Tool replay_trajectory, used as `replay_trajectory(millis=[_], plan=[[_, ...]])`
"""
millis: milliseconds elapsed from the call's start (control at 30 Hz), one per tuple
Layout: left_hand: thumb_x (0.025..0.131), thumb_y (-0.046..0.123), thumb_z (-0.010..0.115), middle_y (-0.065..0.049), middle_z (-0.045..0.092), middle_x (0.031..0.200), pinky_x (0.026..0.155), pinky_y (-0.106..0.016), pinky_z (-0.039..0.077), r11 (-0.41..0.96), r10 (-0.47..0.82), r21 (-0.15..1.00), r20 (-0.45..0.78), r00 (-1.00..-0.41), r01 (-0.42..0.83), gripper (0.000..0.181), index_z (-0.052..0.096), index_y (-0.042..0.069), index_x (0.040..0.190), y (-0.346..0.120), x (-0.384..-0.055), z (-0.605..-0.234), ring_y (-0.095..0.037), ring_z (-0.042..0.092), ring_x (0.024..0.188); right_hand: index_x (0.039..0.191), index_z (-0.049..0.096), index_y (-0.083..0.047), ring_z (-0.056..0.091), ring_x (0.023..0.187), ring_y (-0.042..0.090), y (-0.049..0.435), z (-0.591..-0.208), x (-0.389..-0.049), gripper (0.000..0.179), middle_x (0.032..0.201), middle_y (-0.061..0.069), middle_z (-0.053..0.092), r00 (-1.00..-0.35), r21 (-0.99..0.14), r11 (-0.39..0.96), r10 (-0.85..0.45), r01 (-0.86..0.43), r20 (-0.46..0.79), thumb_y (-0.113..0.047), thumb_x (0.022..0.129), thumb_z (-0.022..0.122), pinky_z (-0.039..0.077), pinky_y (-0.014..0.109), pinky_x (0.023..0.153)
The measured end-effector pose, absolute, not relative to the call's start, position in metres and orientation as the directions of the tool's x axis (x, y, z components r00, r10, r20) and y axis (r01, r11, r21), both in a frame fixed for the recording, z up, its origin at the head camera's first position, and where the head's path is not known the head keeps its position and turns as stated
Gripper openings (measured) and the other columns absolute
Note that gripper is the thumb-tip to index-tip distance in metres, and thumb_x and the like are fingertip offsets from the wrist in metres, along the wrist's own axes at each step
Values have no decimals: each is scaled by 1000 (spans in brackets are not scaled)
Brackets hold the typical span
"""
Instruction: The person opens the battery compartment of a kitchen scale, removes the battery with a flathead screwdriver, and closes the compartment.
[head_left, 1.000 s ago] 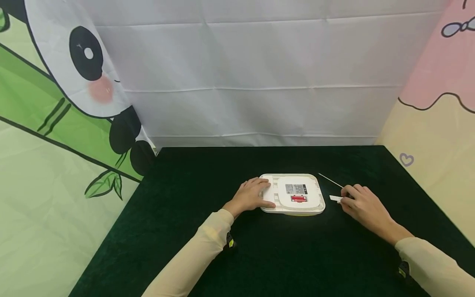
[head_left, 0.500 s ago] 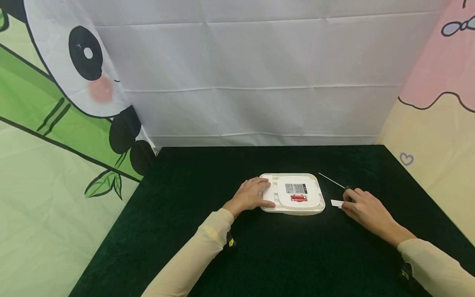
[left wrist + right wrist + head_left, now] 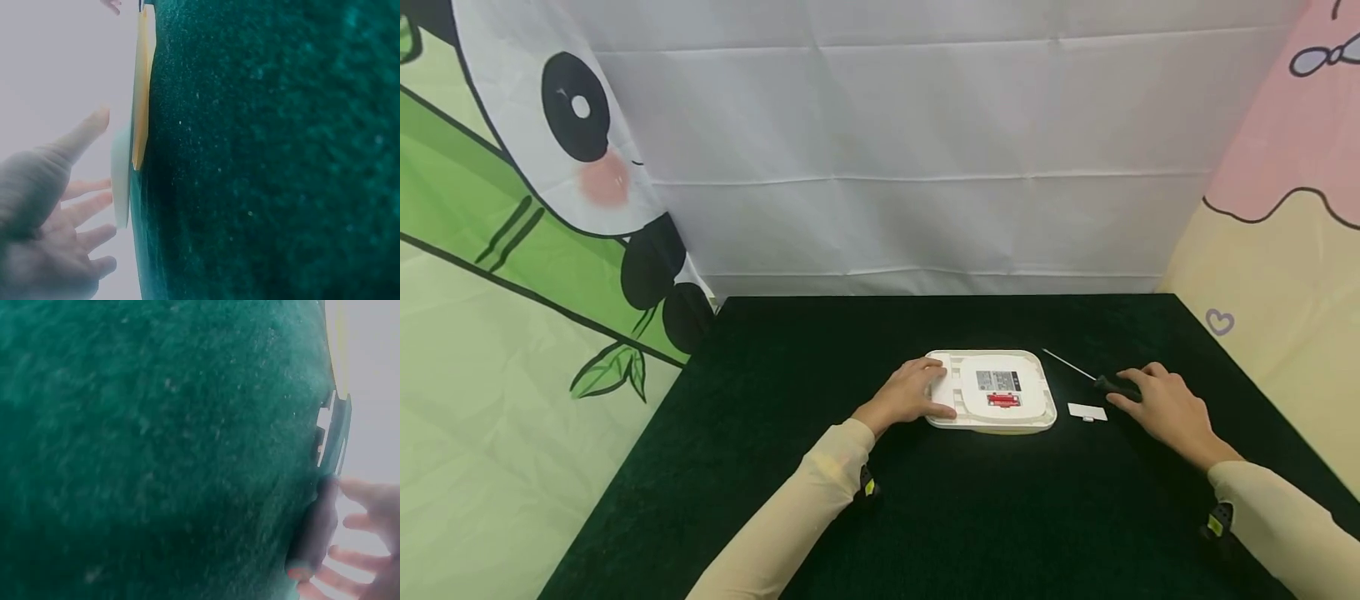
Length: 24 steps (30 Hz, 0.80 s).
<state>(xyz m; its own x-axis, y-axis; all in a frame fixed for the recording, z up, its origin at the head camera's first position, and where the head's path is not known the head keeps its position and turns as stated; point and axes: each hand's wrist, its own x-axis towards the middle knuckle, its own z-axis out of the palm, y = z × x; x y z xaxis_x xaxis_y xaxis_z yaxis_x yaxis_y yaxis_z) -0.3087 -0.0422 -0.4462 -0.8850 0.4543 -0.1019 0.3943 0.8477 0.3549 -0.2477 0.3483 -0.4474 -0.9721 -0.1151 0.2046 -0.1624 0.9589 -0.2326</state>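
Note:
A flat white device [image 3: 1036, 385] with rounded corners lies underside up, showing a grey label and a red battery [image 3: 1003, 400] in its uncovered compartment. My left hand [image 3: 906, 392] rests on its left end, fingers spread; in the left wrist view the device [image 3: 122, 181] appears edge-on beyond the fingertips. Just right of it lies a small white battery cover [image 3: 1086, 412] with a tab. A screwdriver [image 3: 1112, 386] with a dark handle and thin shaft lies behind the cover. Around its handle my right hand [image 3: 1168, 408] hovers, thumb and fingers apart; contact is unclear.
Dark green cloth [image 3: 970, 508] covers the table. A white curtain [image 3: 880, 167] hangs behind it, and printed cloths stand along both sides. A yellowish part [image 3: 1007, 432] shows beneath the device's near edge.
My right hand has let go of the battery cover, leaving it on the cloth, and has shifted right to the screwdriver's handle. My left hand and the device have stayed put.

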Motion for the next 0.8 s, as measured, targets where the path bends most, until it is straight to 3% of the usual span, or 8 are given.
replay_trajectory(millis=[500,800], plan=[[81,61,70,3,35,156,117,-44,28,847,456,355,-100,-884,397,81,45,21,146,-36,-307,-445,-21,30,143,118,62,-1,50,65,28,347,-455,-246,36,91,25,59,-987,-235,967,-61,-95,149,-27,94,63,40,37,46],[81,59,71,4,35,156,117,-44,29,857,435,357,-112,-894,372,80,45,21,146,-39,-307,-446,-21,30,143,120,61,-1,50,68,29,345,-459,-251,34,94,27,58,-988,-256,960,-77,-110,137,-25,95,61,40,36,48]])
